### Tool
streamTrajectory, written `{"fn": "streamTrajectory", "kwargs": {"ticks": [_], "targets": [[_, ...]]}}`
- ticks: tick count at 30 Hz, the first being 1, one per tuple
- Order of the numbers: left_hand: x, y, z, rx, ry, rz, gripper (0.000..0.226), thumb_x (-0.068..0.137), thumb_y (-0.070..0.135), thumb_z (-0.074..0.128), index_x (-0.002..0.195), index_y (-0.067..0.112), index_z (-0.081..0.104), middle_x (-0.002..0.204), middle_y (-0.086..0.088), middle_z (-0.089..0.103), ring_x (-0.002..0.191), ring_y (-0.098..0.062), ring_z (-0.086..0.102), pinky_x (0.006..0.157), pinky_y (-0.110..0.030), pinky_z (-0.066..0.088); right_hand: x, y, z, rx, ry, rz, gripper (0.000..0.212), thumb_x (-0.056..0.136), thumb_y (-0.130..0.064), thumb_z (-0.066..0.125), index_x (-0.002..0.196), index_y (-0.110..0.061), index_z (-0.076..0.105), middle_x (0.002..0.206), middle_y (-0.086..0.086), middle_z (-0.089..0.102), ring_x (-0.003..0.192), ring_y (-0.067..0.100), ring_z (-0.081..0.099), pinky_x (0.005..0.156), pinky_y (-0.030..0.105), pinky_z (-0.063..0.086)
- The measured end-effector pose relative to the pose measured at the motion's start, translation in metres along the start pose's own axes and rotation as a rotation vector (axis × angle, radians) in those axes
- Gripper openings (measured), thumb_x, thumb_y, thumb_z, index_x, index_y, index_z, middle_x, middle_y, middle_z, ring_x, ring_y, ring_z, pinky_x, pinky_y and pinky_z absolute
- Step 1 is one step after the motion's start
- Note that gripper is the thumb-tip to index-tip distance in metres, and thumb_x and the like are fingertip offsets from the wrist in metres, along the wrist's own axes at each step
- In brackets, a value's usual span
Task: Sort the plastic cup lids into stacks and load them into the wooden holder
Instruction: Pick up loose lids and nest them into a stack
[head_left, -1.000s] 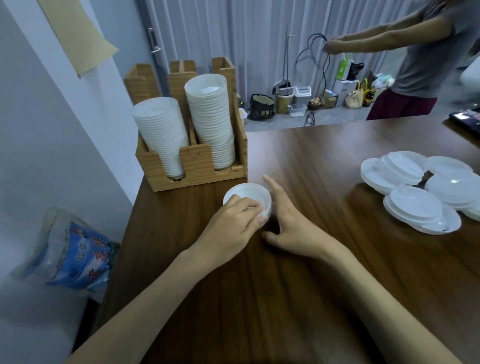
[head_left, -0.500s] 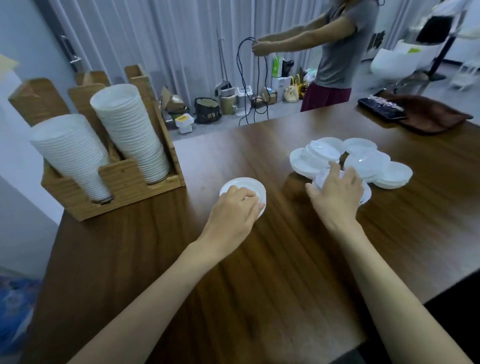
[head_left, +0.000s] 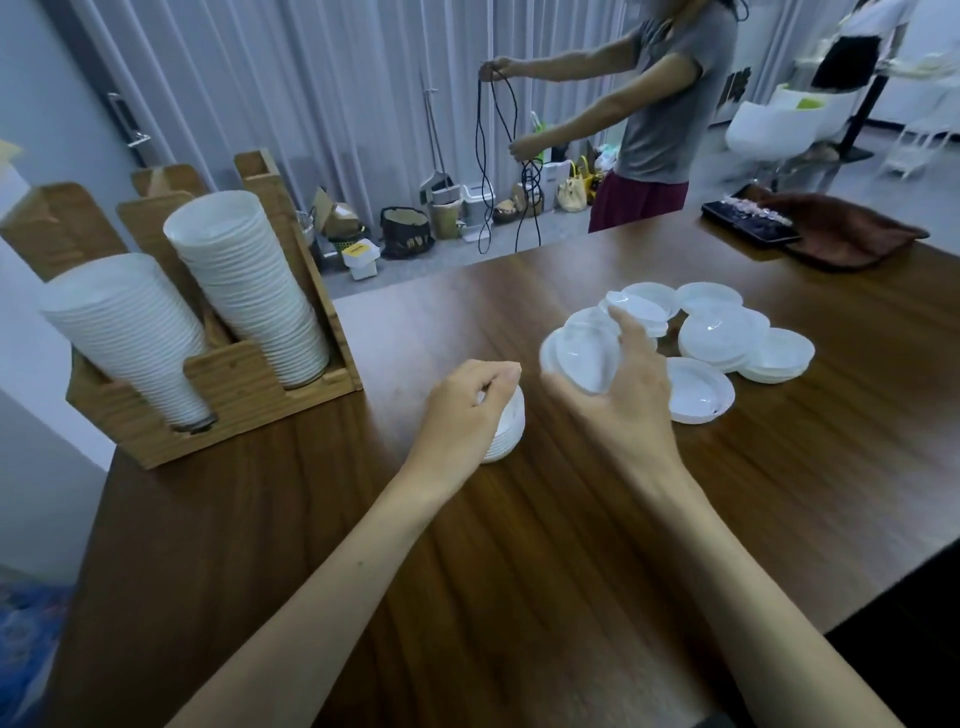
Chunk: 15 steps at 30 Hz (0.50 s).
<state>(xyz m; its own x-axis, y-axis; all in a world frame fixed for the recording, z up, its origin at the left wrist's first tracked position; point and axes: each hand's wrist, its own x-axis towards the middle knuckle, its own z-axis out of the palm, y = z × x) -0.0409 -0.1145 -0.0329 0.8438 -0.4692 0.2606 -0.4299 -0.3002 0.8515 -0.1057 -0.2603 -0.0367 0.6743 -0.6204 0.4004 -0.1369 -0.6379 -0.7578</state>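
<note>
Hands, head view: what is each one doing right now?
Left hand: fingers curled over the small lid stack on the table.
Right hand: holds lids in the air, count blurred.

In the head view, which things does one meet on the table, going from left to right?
wooden holder → left hand on a small lid stack → right hand holding lids → loose lids → brown cloth

Looked like an office or studio room: wooden worktop (head_left: 519, 571), a wooden holder (head_left: 234, 384) of lids (head_left: 249, 280) at its left end, grey curtains (head_left: 311, 104) behind it, bins and bags (head_left: 441, 218) on the floor past its far edge, white chair (head_left: 769, 124) beyond its right corner.
</note>
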Motion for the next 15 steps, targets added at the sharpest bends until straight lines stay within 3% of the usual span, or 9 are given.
{"fn": "streamTrajectory", "kwargs": {"ticks": [3, 6, 8, 9, 12, 15], "targets": [[-0.002, 0.011, -0.003, -0.24, -0.065, -0.095, 0.024, 0.097, 0.026, 0.05, 0.097, 0.014, 0.071, 0.089, 0.009, 0.067, 0.086, 0.001, 0.059, 0.077, -0.013, 0.043, -0.009, -0.015, 0.011, 0.205, -0.09, -0.054, 0.085, 0.072, -0.046, 0.078, 0.141, -0.022, 0.035, 0.136, -0.001, 0.048, 0.127, 0.016, 0.043, 0.106, 0.043, 0.038], [-0.004, 0.014, -0.009, -0.433, -0.004, -0.128, 0.025, 0.097, 0.017, 0.051, 0.079, 0.012, 0.068, 0.071, 0.003, 0.062, 0.071, -0.006, 0.056, 0.075, -0.025, 0.045, -0.014, -0.025, 0.019, 0.261, -0.143, -0.137, 0.083, 0.076, -0.043, 0.076, 0.143, -0.021, 0.033, 0.138, -0.005, 0.044, 0.13, 0.009, 0.039, 0.109, 0.034, 0.036], [-0.003, 0.013, -0.015, -0.518, 0.058, -0.14, 0.023, 0.096, 0.015, 0.052, 0.083, 0.008, 0.069, 0.073, -0.004, 0.062, 0.075, -0.013, 0.056, 0.078, -0.035, 0.046, -0.013, -0.026, 0.023, 0.285, -0.216, -0.205, 0.092, 0.073, -0.043, 0.079, 0.146, -0.02, 0.027, 0.143, -0.007, 0.039, 0.133, 0.005, 0.035, 0.111, 0.026, 0.032], [-0.002, 0.012, -0.02, -0.501, 0.085, -0.125, 0.021, 0.096, 0.014, 0.052, 0.087, 0.007, 0.069, 0.075, -0.004, 0.062, 0.075, -0.014, 0.055, 0.078, -0.033, 0.046, -0.012, -0.024, 0.024, 0.3, -0.265, -0.225, 0.099, 0.071, -0.041, 0.081, 0.148, -0.021, 0.023, 0.146, -0.008, 0.036, 0.135, 0.004, 0.032, 0.111, 0.022, 0.03], [-0.002, 0.008, -0.033, -0.174, 0.102, 0.058, 0.016, 0.095, 0.013, 0.053, 0.093, 0.012, 0.07, 0.077, 0.011, 0.063, 0.077, -0.007, 0.054, 0.072, -0.021, 0.043, -0.008, -0.015, 0.029, 0.312, -0.393, -0.224, 0.114, 0.067, -0.034, 0.085, 0.152, -0.025, 0.01, 0.153, -0.008, 0.025, 0.14, 0.003, 0.023, 0.112, 0.019, 0.023], [-0.006, -0.007, -0.04, 0.365, 0.071, 0.381, 0.021, 0.091, 0.013, 0.056, 0.105, 0.008, 0.07, 0.102, 0.002, 0.068, 0.097, -0.016, 0.059, 0.087, -0.028, 0.046, -0.009, -0.003, 0.036, 0.345, -0.489, -0.144, 0.122, 0.064, -0.033, 0.087, 0.15, -0.037, 0.0, 0.15, -0.002, 0.029, 0.14, 0.006, 0.025, 0.113, 0.025, 0.024]]}}
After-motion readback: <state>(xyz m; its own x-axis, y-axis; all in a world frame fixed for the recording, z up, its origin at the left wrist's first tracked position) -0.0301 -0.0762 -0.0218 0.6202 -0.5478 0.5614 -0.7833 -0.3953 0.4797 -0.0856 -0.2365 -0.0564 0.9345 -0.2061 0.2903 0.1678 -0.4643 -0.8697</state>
